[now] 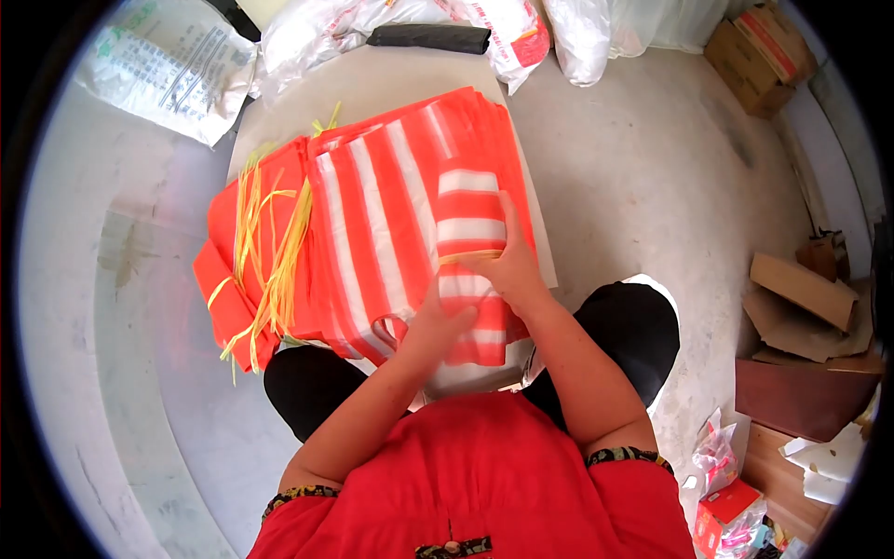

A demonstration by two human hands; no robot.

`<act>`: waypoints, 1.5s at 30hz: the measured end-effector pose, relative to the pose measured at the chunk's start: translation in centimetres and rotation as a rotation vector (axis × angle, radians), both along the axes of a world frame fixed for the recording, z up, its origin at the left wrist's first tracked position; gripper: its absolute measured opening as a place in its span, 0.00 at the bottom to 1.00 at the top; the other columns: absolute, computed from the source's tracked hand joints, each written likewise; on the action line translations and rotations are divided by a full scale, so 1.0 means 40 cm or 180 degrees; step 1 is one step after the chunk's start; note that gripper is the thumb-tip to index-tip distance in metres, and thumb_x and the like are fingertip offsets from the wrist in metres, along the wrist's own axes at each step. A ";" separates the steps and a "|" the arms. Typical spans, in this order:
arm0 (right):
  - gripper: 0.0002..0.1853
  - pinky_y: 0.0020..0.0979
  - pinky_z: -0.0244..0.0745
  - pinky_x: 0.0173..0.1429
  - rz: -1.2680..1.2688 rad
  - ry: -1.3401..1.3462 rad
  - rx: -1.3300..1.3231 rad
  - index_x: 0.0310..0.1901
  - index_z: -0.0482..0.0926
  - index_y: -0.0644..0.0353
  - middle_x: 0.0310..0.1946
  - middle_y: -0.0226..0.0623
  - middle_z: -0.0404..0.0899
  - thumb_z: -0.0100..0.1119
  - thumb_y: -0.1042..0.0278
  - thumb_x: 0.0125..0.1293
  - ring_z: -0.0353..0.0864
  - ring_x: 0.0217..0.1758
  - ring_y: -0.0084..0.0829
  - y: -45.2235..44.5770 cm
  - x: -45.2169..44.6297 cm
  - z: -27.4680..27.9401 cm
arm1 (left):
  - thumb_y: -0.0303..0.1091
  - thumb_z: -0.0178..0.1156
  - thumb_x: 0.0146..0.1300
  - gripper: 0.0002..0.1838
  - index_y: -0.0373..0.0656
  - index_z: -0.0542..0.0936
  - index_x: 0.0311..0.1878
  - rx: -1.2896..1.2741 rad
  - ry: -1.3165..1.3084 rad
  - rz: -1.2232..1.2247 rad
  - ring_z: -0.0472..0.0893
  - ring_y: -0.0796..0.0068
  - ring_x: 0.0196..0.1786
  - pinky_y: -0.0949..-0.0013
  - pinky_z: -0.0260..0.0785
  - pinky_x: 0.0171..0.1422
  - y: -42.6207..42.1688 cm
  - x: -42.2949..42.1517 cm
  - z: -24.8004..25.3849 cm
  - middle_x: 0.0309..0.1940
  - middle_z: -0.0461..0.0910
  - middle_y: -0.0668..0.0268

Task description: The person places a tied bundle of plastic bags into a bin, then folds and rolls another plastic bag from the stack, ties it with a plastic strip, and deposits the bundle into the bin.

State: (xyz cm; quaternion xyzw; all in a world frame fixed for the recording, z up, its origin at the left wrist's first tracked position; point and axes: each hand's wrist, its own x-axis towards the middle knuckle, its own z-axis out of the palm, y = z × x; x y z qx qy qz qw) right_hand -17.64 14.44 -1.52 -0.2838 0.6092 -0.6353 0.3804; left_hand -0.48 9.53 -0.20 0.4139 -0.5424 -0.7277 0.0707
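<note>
A folded bundle of red-and-white striped plastic bags lies lengthwise in front of me, with a thin yellow strip across its middle. My right hand is closed on the bundle's right side, thumb and fingertips at the strip. On the lower left side my left hand grips the bundle, its fingers partly blurred over the stripes. Under and beside the bundle spreads a stack of flat striped bags. Loose yellow strips drape over folded red bundles at the left.
The bags rest on a pale tabletop between my knees. Beyond it lie white printed sacks and a black roll. Cardboard boxes stand on the right, with red packets below them.
</note>
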 end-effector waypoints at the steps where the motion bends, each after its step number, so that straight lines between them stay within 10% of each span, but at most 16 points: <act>1: 0.59 0.37 0.81 0.66 -0.0072 -0.0193 -0.0078 0.86 0.44 0.55 0.73 0.48 0.69 0.76 0.78 0.60 0.80 0.67 0.36 -0.004 0.000 -0.001 | 0.28 0.63 0.73 0.37 0.42 0.59 0.81 -0.0076 0.0035 0.0013 0.81 0.70 0.60 0.63 0.79 0.61 0.001 0.002 -0.002 0.62 0.79 0.60; 29: 0.38 0.28 0.74 0.67 0.0080 -0.0550 -0.0508 0.82 0.61 0.56 0.72 0.41 0.72 0.65 0.73 0.73 0.76 0.67 0.25 -0.031 0.020 -0.001 | 0.49 0.51 0.82 0.27 0.35 0.71 0.70 0.0296 0.0755 0.0774 0.80 0.67 0.58 0.62 0.77 0.61 -0.056 -0.005 -0.040 0.59 0.80 0.57; 38: 0.33 0.51 0.53 0.86 0.0252 0.3435 -0.0012 0.76 0.69 0.60 0.81 0.46 0.62 0.63 0.65 0.72 0.54 0.86 0.51 -0.037 -0.038 0.006 | 0.36 0.63 0.76 0.24 0.38 0.72 0.69 0.0505 0.0250 0.0120 0.81 0.77 0.49 0.70 0.75 0.50 0.029 0.044 -0.117 0.53 0.83 0.65; 45: 0.35 0.52 0.41 0.89 0.1163 0.3890 0.0575 0.75 0.72 0.52 0.84 0.43 0.58 0.61 0.49 0.69 0.47 0.89 0.53 -0.060 0.004 -0.038 | 0.38 0.62 0.77 0.19 0.36 0.77 0.63 0.0104 -0.0579 -0.0334 0.82 0.77 0.46 0.69 0.76 0.49 0.063 0.072 -0.139 0.48 0.84 0.65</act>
